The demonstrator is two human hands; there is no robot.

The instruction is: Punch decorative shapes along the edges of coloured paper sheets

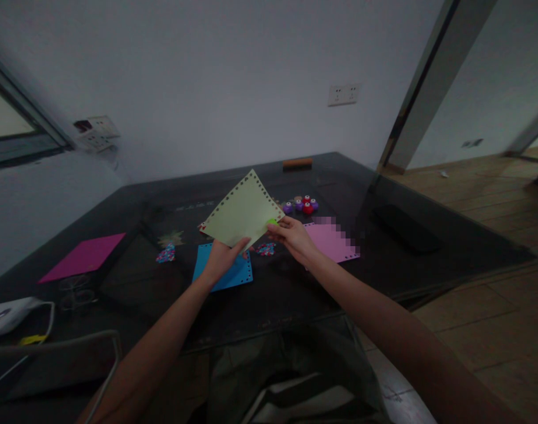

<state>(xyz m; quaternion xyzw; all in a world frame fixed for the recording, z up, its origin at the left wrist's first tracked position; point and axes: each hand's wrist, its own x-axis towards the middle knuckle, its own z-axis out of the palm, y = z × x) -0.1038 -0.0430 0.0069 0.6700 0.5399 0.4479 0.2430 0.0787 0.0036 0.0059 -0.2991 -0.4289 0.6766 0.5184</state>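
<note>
A pale green sheet of paper, with small cut-outs along its edges, is held tilted above the dark table. My left hand grips its lower edge, thumb on top. At the sheet's right corner, my right hand is closed on a small bright green paper punch; its underside is hidden. Below the left hand lies a blue sheet with holes along its edges. A pink sheet, partly blurred by pixels, lies beside my right wrist. Purple and red paper punches are grouped behind the right hand.
Small piles of coloured paper bits lie on the table. A magenta sheet is at left, near a white device with a cable. A long dark object lies at right, and a brown roll by the wall.
</note>
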